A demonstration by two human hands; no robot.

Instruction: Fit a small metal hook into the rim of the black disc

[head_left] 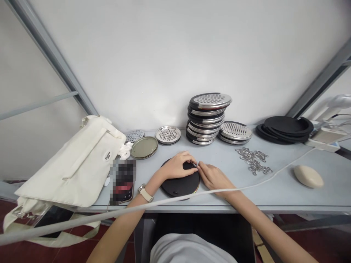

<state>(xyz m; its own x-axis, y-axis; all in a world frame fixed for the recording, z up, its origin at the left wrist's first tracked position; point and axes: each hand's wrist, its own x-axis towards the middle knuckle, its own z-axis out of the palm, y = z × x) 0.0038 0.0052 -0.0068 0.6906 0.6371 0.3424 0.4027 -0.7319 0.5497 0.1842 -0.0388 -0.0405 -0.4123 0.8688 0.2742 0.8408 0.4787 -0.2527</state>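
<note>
Fingers nearly closed, the left hand (pixel 181 165) and right hand (pixel 214 178) pinch a small metal piece (pixel 194 165) at the edge of a black disc (pixel 180 185). Stacked grater discs (pixel 207 118) rise beyond them; metal hooks (pixel 253 160) lie right of the hands, and a white cable (pixel 164 203) crosses in front.

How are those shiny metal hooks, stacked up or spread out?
Spread out: the metal hooks lie in a loose, messy scatter on the table.
</note>
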